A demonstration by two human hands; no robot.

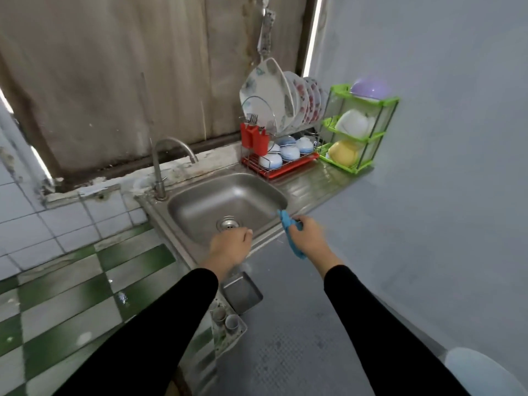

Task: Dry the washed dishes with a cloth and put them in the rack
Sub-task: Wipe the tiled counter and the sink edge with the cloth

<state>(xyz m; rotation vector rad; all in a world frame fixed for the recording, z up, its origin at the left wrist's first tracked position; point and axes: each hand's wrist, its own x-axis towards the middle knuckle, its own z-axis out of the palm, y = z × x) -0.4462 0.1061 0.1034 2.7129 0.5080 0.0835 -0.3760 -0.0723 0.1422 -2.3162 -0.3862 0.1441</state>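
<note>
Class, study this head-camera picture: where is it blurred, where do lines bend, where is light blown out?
Head view: right hand and blue cloth are motion-smeared; wall tiles bow near the left edge; the daylight gap above the dish rack is blown out.
</note>
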